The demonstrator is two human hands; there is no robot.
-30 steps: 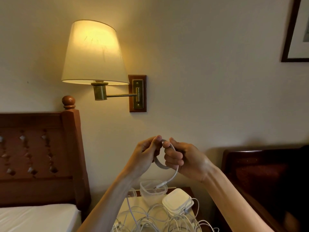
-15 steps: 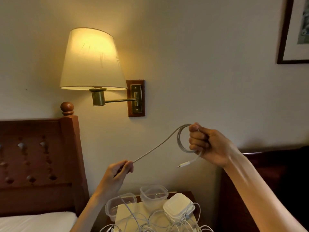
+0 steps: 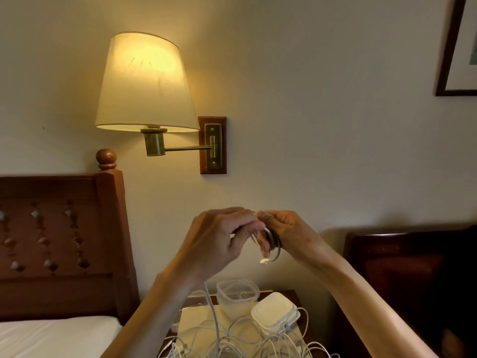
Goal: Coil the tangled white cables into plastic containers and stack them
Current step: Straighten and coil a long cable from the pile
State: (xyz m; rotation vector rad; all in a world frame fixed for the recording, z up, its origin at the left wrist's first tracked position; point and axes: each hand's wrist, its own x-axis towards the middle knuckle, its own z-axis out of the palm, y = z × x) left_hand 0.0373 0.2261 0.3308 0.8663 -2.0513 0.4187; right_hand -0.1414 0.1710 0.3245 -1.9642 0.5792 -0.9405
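At centre frame, the left hand (image 3: pixel 216 244) and right hand (image 3: pixel 289 236) each grip a thin white cable coil (image 3: pixel 271 244); loosening either grip could let loops spring apart over the bench (image 3: pixel 289 297).

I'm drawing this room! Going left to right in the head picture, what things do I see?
Headboard → lamp → left hand → right hand → picture frame.

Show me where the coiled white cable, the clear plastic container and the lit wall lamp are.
coiled white cable (image 3: pixel 273 241): head view, on its loops.
clear plastic container (image 3: pixel 236 301): head view, on its wall.
lit wall lamp (image 3: pixel 144 83): head view, on its shade.
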